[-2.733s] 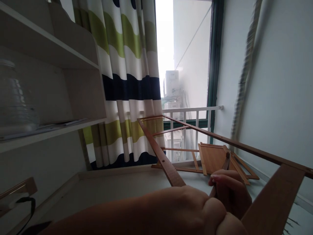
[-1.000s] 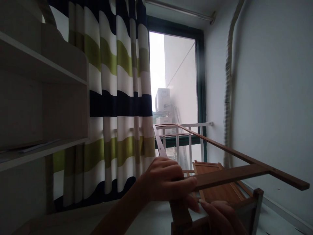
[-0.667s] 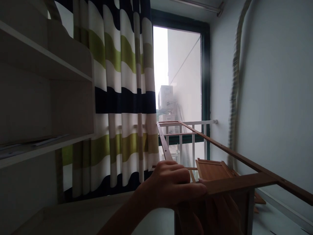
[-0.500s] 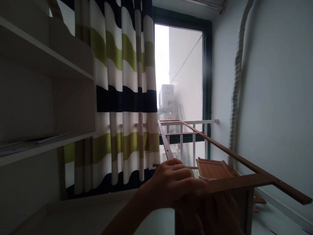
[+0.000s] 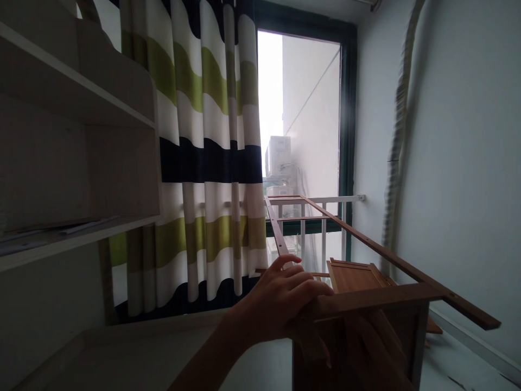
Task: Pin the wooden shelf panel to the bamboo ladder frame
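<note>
Head view: the wooden frame [image 5: 385,296] lies under fingers [image 5: 311,290] of the left hand [image 5: 277,298].

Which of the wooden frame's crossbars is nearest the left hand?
The wide near crossbar: the left hand is at its left end. The middle crossbar and far crossbar look thinner and lie farther off, past the hand.
</note>
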Motion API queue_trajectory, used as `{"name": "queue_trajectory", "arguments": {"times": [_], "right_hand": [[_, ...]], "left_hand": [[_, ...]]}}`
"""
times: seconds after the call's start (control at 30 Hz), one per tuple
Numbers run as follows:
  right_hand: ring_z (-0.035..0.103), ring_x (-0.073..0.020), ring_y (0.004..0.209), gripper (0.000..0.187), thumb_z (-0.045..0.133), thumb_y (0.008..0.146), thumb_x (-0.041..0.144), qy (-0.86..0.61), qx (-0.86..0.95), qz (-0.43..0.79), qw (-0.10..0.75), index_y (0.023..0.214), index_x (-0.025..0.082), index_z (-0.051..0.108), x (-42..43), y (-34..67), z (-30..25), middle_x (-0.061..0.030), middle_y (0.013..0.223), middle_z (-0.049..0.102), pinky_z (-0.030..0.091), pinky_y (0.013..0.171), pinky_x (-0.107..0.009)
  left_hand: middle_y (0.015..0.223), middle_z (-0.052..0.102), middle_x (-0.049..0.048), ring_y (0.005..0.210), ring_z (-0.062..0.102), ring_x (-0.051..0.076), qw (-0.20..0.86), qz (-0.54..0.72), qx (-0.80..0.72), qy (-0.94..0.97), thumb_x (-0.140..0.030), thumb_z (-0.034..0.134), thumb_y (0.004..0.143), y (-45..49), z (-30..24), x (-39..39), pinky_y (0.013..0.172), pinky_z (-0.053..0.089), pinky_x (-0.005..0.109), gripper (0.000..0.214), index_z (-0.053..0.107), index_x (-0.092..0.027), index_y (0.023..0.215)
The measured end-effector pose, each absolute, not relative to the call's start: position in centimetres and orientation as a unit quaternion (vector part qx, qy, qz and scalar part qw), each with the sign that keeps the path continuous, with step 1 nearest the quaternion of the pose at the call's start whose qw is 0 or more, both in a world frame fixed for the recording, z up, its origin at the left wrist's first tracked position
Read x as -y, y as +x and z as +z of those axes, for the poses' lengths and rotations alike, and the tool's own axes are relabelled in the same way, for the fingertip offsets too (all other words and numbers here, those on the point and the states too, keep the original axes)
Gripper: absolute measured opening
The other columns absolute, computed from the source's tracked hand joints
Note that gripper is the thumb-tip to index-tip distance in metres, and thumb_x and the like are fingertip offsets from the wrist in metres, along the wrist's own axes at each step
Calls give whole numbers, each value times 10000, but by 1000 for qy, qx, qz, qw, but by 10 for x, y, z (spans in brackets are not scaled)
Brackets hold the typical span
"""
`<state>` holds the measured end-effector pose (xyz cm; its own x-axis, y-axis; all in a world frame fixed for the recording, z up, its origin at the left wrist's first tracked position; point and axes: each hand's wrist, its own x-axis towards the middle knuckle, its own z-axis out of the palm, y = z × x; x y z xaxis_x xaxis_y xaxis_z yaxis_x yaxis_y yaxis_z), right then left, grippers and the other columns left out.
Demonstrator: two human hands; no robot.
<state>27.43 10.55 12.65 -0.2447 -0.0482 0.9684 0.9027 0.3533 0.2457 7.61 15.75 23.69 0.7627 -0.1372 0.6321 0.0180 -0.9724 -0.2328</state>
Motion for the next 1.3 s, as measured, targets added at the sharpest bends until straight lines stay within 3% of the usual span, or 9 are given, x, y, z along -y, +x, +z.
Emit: {"name": "queue_trajectory", "arguments": {"times": [0.1, 0.27, 0.57, 0.7, 0.8, 0.9, 1.0, 1.13, 1.3], "right_hand": [[525, -235, 961, 280, 470, 854, 106, -307, 675, -430, 515, 1129, 128, 519, -100, 279, 124, -99, 996, 553, 436, 787, -377], [532, -194, 907, 478, 451, 855, 67, -320, 683, -408, 514, 1321, 155, 388, -93, 280, 124, -88, 973, 548, 435, 751, -324], [518, -118, 753, 483, 422, 848, 11, -348, 684, -363, 528, 1321, 108, 408, -86, 264, 140, -76, 861, 524, 415, 676, -243], [517, -118, 751, 475, 436, 833, 12, -328, 686, -363, 539, 1302, 89, 431, -86, 265, 142, -77, 850, 529, 419, 664, -232], [520, -120, 739, 478, 439, 828, 15, -329, 680, -371, 541, 1300, 88, 436, -88, 265, 143, -75, 837, 532, 419, 662, -233], [518, -121, 736, 490, 443, 811, -1, -321, 674, -375, 549, 1293, 87, 448, -89, 263, 144, -75, 840, 532, 416, 666, -231], [514, -116, 748, 483, 437, 824, 6, -332, 670, -349, 564, 1296, 108, 447, -87, 260, 142, -71, 857, 524, 415, 684, -225], [523, -126, 804, 455, 427, 856, 46, -363, 673, -309, 565, 1302, 134, 437, -83, 259, 139, -74, 901, 529, 419, 720, -230], [554, -130, 797, 455, 400, 842, 44, -341, 699, -297, 554, 1286, 126, 453, -78, 265, 145, -73, 895, 565, 451, 675, -217]], "left_hand": [[914, 601, -11, 880, 549, 139, 98, -343, -26, -934, -324, 774, 627, 76, 236, -158, 1004, 208, 305, 560, 456, -170, 1062], [846, 583, -25, 819, 554, 134, 91, -346, -25, -933, -336, 748, 637, 79, 231, -163, 1001, 219, 321, 470, 458, -182, 973], [807, 580, -10, 719, 555, 140, 43, -378, -36, -924, -563, 565, 691, 82, 226, -172, 970, 282, 346, 462, 485, -191, 952], [1019, 538, 57, 948, 521, 212, 63, -429, 7, -901, -625, 599, 641, 76, 209, -167, 972, 318, 381, 613, 456, -209, 1068], [1242, 337, 126, 1134, 382, 310, 76, -527, 114, -839, -770, 525, 573, 70, 179, -158, 905, 395, 417, 841, 391, -219, 1193], [1133, 413, 125, 951, 511, 256, 14, -591, 185, -785, -691, 486, 683, 72, 148, -148, 735, 469, 359, 802, 257, -224, 1294], [992, 547, 98, 779, 578, 211, -188, -576, 163, -779, -705, 412, 731, 82, 133, -135, 633, 469, 307, 839, 130, -210, 1347], [975, 587, 82, 843, 576, 220, -322, -575, 169, -733, -666, 466, 741, 98, 140, -122, 782, 453, 329, 694, 366, -216, 1260], [722, 582, 15, 546, 527, 121, -297, -614, 65, -728, -530, 541, 770, 109, 152, -126, 523, 447, 201, 458, 473, -212, 1093]]}}
